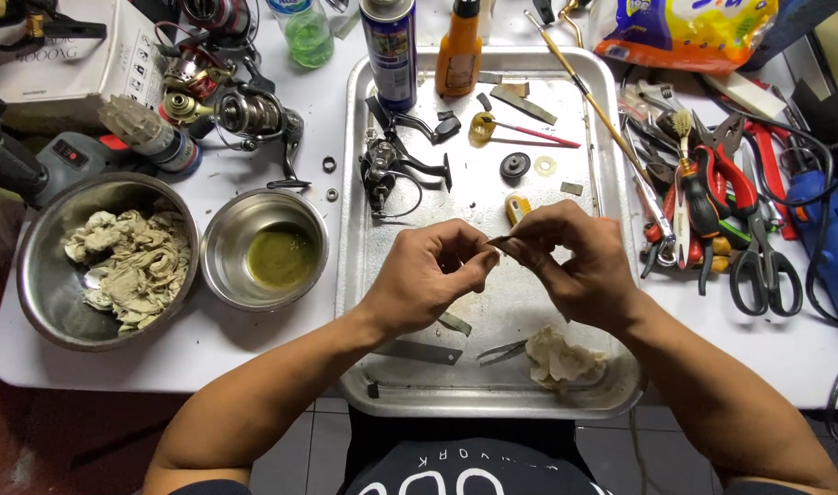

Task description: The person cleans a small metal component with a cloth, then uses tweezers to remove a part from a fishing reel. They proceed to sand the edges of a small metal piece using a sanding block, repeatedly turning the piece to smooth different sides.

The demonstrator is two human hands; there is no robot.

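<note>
While both hands meet over the middle of the tray, the scene runs left to right like this:

Far left of the fingers: a steel bowl of crumpled rags (126, 261), and just beside it a smaller steel bowl (226, 240) holding greenish liquid.

Up and left of the fingers: a spinning reel (254, 115) lying on the white table (208, 335), with a few small rings near it.

Left hand (433, 275): fingers curled inward, thumb and forefinger tips pinched on the near end of a small dark part (500, 241).

Small dark part: held in the air between the fingertips of both hands, above the tray (too small to tell what kind of piece it is).

Right hand (575, 261): fingers bent, tips closed on the other end of the same part, touching the left hand's fingertips.

Above the fingers: a stripped reel body (387, 165), a dark round gear (515, 165) and a pale washer (545, 166) lying on the metal tray (359, 302); a spray can (389, 46) and an orange bottle (459, 46) stand at its far edge.

Below the fingers: tweezers (501, 351) and a crumpled rag (561, 357) near the tray's front rim.

Right of the fingers: a heap of pliers and screwdrivers (703, 202), with black-handled scissors (766, 266) beside it.
</note>
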